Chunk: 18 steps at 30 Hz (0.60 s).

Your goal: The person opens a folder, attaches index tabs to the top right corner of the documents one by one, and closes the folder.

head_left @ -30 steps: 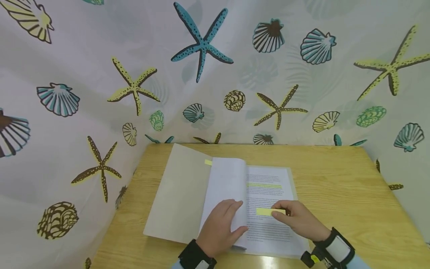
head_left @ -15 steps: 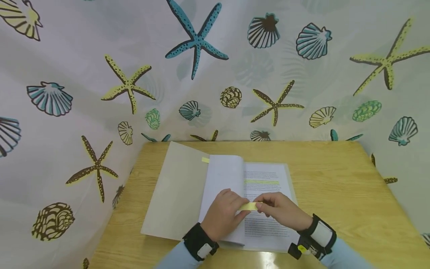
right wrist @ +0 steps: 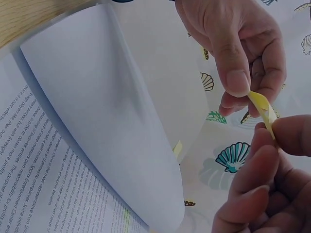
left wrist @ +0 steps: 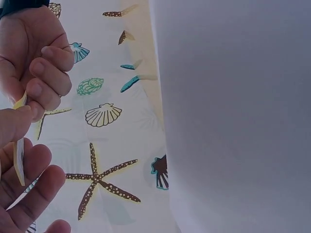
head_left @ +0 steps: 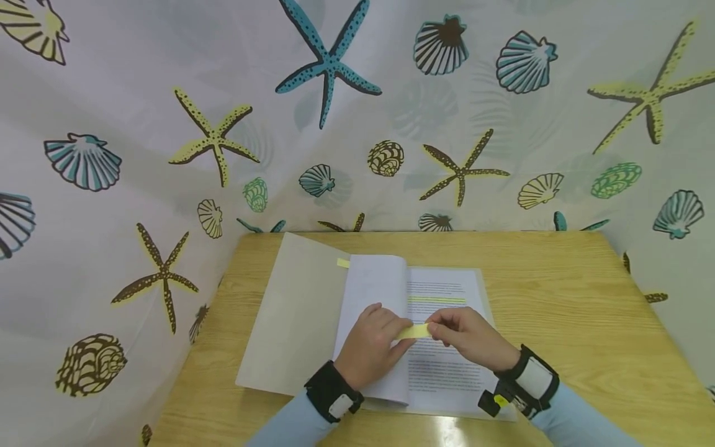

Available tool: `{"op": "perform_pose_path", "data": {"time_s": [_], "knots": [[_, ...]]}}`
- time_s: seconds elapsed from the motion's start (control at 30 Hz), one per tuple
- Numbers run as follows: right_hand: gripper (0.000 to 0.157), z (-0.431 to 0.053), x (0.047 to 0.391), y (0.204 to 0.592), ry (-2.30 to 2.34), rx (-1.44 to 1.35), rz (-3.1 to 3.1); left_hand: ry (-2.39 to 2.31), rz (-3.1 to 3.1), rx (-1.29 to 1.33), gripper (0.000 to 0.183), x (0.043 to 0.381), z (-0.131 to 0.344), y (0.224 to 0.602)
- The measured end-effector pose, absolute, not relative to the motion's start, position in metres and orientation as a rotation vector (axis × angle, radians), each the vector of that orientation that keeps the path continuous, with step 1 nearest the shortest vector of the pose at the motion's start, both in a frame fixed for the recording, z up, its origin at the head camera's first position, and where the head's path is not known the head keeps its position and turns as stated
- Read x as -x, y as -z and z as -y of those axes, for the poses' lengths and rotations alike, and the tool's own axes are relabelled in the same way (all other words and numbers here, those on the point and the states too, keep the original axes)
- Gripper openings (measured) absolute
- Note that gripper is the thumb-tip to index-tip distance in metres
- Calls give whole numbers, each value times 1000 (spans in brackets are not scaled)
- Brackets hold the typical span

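Note:
A narrow yellow sticky note (head_left: pixel 414 331) is held above an open booklet, between both hands. My left hand (head_left: pixel 365 349) pinches its left end between thumb and fingers; my right hand (head_left: pixel 473 338) pinches the right end. In the right wrist view the sticky note (right wrist: pixel 264 110) looks bent and partly folded between the fingertips; whether it is one strip or a thin pad I cannot tell. Below lies the booklet's printed page (head_left: pixel 444 375), with one line highlighted in yellow. A turned blank page (head_left: pixel 373 282) curves up at its left, partly hidden by the left hand.
The booklet's beige cover (head_left: pixel 298 310) lies folded out to the left on the wooden table (head_left: pixel 564 304). A small yellow tab (head_left: pixel 343 263) sticks out at the turned page's upper left edge. A cloth (head_left: pixel 268 56) printed with shells and starfish surrounds the table.
My right hand has carried the sticky note left, off the printed page, to the left hand. The left hand has come to pinch its other end. Both hands have then risen slightly.

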State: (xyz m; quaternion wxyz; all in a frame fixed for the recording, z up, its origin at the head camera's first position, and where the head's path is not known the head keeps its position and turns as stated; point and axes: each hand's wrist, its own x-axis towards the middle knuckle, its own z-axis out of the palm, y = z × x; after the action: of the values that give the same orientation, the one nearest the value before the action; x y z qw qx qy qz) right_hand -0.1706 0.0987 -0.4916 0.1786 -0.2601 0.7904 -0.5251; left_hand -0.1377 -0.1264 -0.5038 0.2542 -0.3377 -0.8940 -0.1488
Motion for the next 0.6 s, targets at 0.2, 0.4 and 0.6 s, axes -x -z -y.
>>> {"op": "perform_pose_path", "data": {"time_s": [0.2,0.4,0.6], "knots": [[20,-97,171,491,1510,724,-2257,435,2413,911,29,139,125,502],[20,-98,171,493,1556,725,-2246,466,2381,907,28,140,124,501],[24,-97,170,495,1625,673,-2191,558,2375,872,27,138,125,503]]}}
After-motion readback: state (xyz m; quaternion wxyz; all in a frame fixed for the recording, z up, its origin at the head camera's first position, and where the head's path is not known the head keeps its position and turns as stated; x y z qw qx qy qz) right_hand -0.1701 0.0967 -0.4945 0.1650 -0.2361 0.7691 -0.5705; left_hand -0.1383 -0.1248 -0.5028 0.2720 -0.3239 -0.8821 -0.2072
